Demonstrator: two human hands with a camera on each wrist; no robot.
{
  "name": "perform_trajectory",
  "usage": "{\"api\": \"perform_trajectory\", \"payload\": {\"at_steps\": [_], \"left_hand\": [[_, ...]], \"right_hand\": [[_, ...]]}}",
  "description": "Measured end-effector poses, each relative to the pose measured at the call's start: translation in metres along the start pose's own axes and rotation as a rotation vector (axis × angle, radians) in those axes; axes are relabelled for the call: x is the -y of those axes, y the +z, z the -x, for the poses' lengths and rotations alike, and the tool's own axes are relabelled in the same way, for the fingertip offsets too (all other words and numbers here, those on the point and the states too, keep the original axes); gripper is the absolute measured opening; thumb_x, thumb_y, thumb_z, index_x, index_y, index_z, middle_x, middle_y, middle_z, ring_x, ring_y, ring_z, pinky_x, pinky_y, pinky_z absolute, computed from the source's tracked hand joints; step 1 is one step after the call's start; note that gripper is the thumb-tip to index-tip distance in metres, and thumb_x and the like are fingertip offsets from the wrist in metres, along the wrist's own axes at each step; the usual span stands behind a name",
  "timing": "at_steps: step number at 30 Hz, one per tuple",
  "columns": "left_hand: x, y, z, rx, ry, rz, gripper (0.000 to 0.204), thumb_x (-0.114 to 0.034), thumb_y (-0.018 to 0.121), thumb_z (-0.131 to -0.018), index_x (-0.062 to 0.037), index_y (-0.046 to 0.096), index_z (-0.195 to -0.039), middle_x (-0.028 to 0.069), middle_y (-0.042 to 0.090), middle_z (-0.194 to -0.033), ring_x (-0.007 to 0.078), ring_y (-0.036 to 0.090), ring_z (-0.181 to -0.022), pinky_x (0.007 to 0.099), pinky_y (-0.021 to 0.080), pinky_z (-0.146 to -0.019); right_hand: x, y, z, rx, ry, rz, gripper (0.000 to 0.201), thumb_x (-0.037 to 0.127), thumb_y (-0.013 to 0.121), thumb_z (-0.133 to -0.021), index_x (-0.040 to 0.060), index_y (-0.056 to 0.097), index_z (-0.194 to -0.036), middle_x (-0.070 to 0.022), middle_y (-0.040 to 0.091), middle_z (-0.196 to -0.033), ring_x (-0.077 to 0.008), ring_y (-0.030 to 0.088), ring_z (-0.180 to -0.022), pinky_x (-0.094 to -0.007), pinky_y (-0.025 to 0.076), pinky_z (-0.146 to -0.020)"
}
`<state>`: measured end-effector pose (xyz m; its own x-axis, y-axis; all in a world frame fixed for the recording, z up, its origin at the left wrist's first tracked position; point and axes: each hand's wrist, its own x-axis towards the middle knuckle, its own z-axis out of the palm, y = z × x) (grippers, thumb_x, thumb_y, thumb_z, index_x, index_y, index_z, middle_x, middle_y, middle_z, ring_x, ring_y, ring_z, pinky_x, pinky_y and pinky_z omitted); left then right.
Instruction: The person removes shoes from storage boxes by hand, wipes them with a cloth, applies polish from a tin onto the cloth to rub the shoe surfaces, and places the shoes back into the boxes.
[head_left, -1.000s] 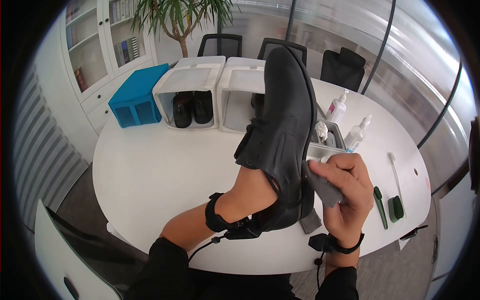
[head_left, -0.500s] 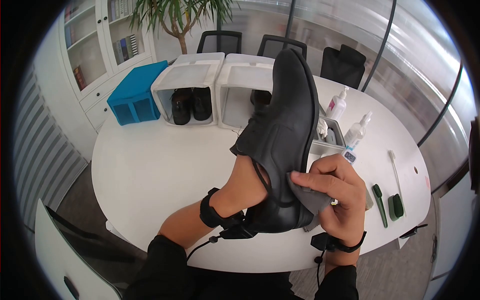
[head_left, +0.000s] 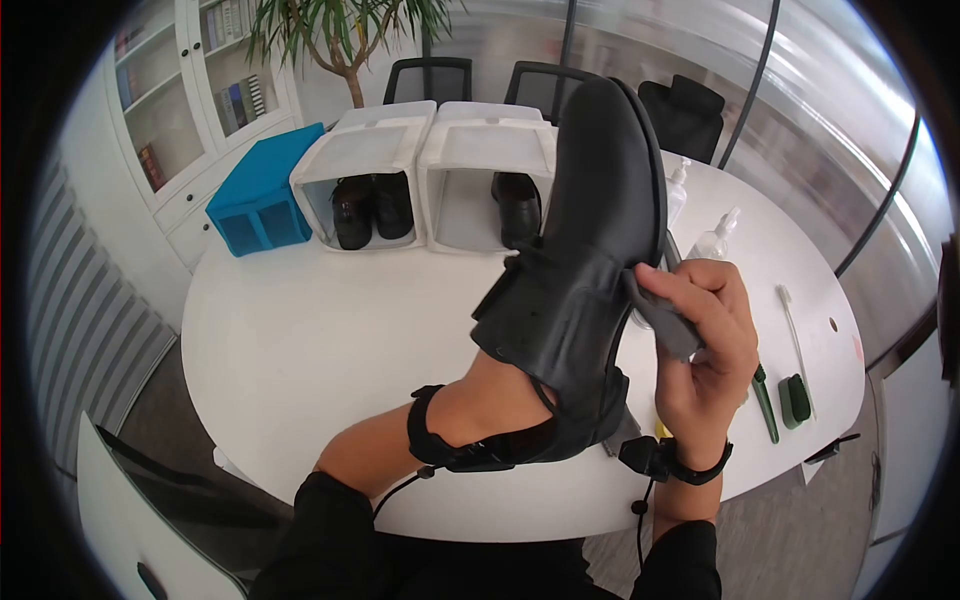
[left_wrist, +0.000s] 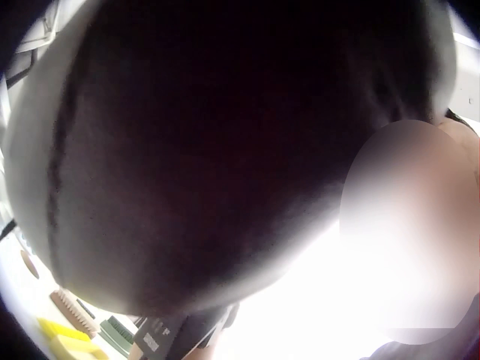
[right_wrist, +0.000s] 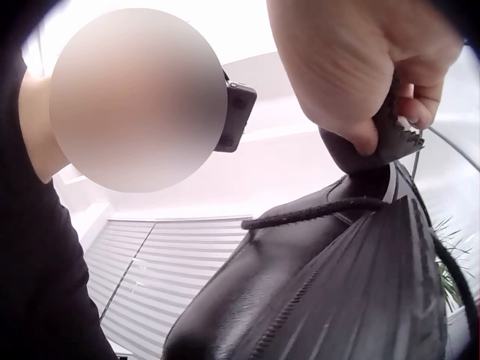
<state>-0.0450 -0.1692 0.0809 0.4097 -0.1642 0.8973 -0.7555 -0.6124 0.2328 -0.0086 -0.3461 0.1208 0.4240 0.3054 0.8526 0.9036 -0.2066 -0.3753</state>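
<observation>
A black lace-up shoe (head_left: 600, 190) is held up over the white table, toe upward, and fills much of the left wrist view as a dark shape (left_wrist: 187, 150). My left hand (head_left: 505, 395) reaches into its opening; the fingers are hidden inside. On the shoe's right side, my right hand (head_left: 712, 350) pinches a grey cloth (head_left: 672, 328) between thumb and fingers, the cloth touching the edge by the sole. The right wrist view shows this hand (right_wrist: 360, 67) with the jagged-edged cloth (right_wrist: 382, 142) against the shoe (right_wrist: 255, 277).
Two white boxes (head_left: 365, 155) (head_left: 487, 147) hold dark shoes, beside a blue box (head_left: 262, 185). At the right of the table (head_left: 290, 370) are pump bottles (head_left: 714, 240), a green-handled brush (head_left: 767, 405), a green block-shaped item (head_left: 795, 400) and a thin white brush (head_left: 790, 320).
The cloth in my right hand first moved left onto the shoe's side, then up along it toward the toe. The shoe has shifted right, uncovering the shoe in the second white box.
</observation>
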Motion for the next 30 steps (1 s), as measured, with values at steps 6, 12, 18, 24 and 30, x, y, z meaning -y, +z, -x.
{"api": "perform_trajectory", "payload": {"at_steps": [6, 12, 18, 24, 30], "left_hand": [[0.019, -0.001, 0.019, -0.086, -0.188, 0.043, 0.04, -0.011, 0.075, -0.08, -0.001, 0.067, -0.118, 0.0157, 0.07, -0.109, 0.0339, 0.069, -0.094, 0.0422, 0.054, -0.082], [0.017, 0.001, 0.017, -0.072, -0.117, -0.039, 0.039, -0.01, 0.076, -0.081, -0.0013, 0.067, -0.118, 0.0151, 0.07, -0.108, 0.0334, 0.069, -0.093, 0.0415, 0.054, -0.082], [0.013, -0.001, 0.013, -0.041, -0.143, -0.048, 0.037, -0.011, 0.076, -0.081, -0.0015, 0.067, -0.116, 0.0161, 0.069, -0.11, 0.0339, 0.068, -0.098, 0.0435, 0.053, -0.086], [0.017, 0.001, 0.021, -0.1, -0.105, -0.126, 0.04, -0.013, 0.075, -0.082, 0.0006, 0.067, -0.119, 0.0154, 0.07, -0.11, 0.035, 0.069, -0.096, 0.0432, 0.054, -0.087], [0.015, 0.004, 0.018, -0.093, -0.063, -0.114, 0.041, -0.011, 0.076, -0.081, 0.0007, 0.067, -0.119, 0.0155, 0.07, -0.11, 0.0349, 0.069, -0.094, 0.0427, 0.054, -0.085]], "right_hand": [[0.008, -0.006, 0.003, 0.209, -0.017, -0.028, 0.054, -0.014, 0.058, -0.065, 0.0042, 0.076, -0.113, -0.0101, 0.059, -0.095, -0.0232, 0.063, -0.085, -0.0293, 0.051, -0.075], [0.005, 0.003, 0.004, -0.051, -0.086, 0.109, 0.055, -0.016, 0.06, -0.066, 0.0047, 0.076, -0.114, -0.0093, 0.058, -0.096, -0.0225, 0.061, -0.084, -0.0276, 0.05, -0.072], [0.004, 0.007, 0.006, 0.041, -0.06, 0.104, 0.061, -0.019, 0.057, -0.061, 0.004, 0.076, -0.113, -0.0101, 0.057, -0.096, -0.0229, 0.06, -0.082, -0.028, 0.05, -0.071], [0.0, 0.005, 0.004, -0.084, -0.102, 0.211, 0.058, -0.019, 0.06, -0.062, 0.0038, 0.076, -0.112, -0.0107, 0.058, -0.095, -0.0237, 0.061, -0.083, -0.0305, 0.05, -0.07], [-0.003, 0.011, 0.006, -0.073, -0.11, 0.27, 0.062, -0.02, 0.058, -0.06, 0.0042, 0.075, -0.115, -0.0112, 0.059, -0.098, -0.0258, 0.062, -0.085, -0.0327, 0.05, -0.071]]}}
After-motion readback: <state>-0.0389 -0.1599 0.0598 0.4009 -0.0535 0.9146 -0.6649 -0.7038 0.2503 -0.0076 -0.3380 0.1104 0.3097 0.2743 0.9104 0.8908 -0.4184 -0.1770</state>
